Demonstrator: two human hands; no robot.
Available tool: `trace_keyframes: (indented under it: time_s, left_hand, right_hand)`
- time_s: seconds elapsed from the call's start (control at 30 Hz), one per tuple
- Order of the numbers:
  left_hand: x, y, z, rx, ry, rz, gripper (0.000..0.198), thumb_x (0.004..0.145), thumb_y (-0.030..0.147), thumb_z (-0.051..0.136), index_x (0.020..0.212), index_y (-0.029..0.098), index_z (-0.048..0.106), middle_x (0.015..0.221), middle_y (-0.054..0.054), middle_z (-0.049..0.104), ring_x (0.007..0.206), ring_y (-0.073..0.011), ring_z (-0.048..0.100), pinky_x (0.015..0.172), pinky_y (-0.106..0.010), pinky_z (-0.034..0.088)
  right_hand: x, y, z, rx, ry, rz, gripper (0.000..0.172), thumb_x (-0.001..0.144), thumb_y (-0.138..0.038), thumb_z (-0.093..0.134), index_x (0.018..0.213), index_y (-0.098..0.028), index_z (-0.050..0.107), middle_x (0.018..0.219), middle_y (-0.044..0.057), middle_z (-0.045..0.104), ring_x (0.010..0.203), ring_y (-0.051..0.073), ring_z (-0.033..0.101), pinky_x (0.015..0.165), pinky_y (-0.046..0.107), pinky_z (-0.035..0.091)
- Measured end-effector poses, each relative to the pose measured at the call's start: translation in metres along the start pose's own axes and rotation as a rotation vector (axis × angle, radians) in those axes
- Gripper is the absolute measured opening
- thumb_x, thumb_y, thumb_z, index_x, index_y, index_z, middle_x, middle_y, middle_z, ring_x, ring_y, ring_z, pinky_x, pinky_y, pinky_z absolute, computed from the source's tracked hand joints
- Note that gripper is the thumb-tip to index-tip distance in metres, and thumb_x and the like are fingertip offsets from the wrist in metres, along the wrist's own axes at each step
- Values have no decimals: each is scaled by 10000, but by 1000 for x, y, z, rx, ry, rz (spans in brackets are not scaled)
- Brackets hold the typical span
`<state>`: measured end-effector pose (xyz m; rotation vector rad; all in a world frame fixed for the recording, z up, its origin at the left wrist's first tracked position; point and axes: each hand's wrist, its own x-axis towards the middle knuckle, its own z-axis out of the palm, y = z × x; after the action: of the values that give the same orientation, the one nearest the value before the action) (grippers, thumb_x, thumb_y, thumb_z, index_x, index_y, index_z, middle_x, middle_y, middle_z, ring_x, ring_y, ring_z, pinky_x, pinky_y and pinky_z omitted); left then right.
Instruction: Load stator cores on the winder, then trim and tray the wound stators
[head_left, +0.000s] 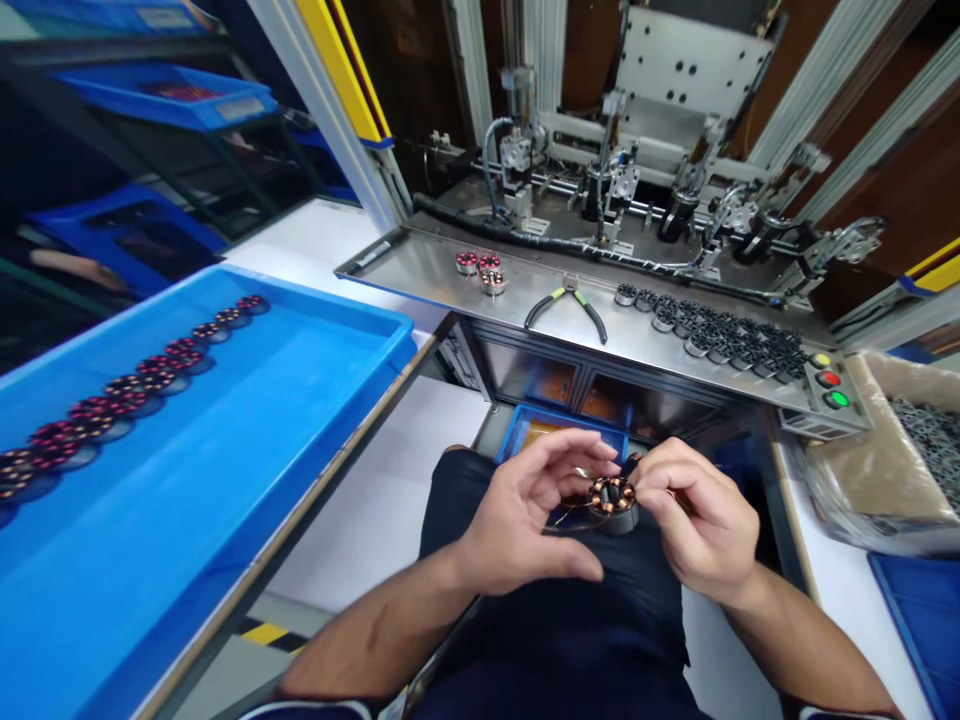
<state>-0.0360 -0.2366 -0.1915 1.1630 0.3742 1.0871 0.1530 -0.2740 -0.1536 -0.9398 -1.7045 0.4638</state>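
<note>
A small motor stator [615, 518] with copper windings is above my lap, between my two hands. Thin loose copper wires trail from its left side toward my left palm. My right hand [694, 515] pinches the stator's right edge between thumb and fingers; whether a wire end is also caught there is hidden. My left hand [529, 510] is open on the other side, its thumb well apart from its curved fingers. The left fingertips are close to the stator's far side, and I cannot tell if they touch it.
A blue tray [322, 420] at left holds a row of wound stators. Green-handled pliers [568, 302], three wound stators [484, 270] and several dark stator cores [720, 335] lie on the metal bench. Right are a button box [829, 385] and a plastic-lined carton [840, 475].
</note>
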Motion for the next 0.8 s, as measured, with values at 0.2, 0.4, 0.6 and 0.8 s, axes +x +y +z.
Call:
trace_keyframes:
  time_s: [0.2,0.4,0.6,0.8]
  left_hand:
    - [10,5,7,-428,-193,-695,624,797,672,715,904,58,745,775,-147,768,599,-187,730,480,-206,539]
    - [11,8,9,-452,-87,-569,381,781,432,844,956,107,749,817,-86,782,688,-162,756,591,-194,580]
    - [7,4,9,-397,-10,-452,309,837,371,809,1010,123,743,952,-129,812,754,-168,775,648,-217,603]
    - [8,7,11,-351,-34,-440,385,778,437,846,973,123,737,878,-100,794,741,-193,766,624,-250,601]
  right_hand:
    - [6,-4,-14,-273,-89,-273,92,959,-118,582,968,-170,658,752,49,692,669,154,687,590,253,589]
    - [5,1,-18,-341,-102,-436,246,879,-108,673,1119,-159,656,794,61,715,699,178,709,639,301,641]
    - [7,2,-23,-350,-40,-341,489,851,-313,787,1295,-190,621,933,106,733,835,249,733,711,408,645]
    - [18,-6,-21,-232,-112,-319,270,874,-146,743,1140,-164,701,841,79,717,754,189,676,669,347,592]
